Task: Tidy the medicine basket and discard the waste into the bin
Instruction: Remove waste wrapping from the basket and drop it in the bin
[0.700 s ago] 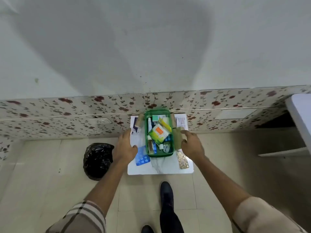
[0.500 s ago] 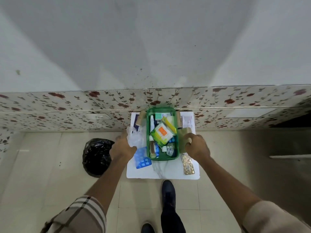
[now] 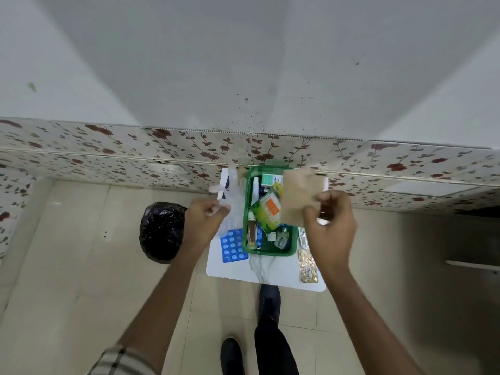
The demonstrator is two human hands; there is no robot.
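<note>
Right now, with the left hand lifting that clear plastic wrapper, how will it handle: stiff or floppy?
Likely floppy: the clear plastic wrapper hangs crumpled and drooping from the left hand, with no shape of its own. Probably very light, since a pinch alone holds it up. It may flutter or cling on its way to the black bin bag on the floor.

both arms reach forward, left hand (image 3: 204, 217) and right hand (image 3: 328, 226) with fingers curled closed.
</note>
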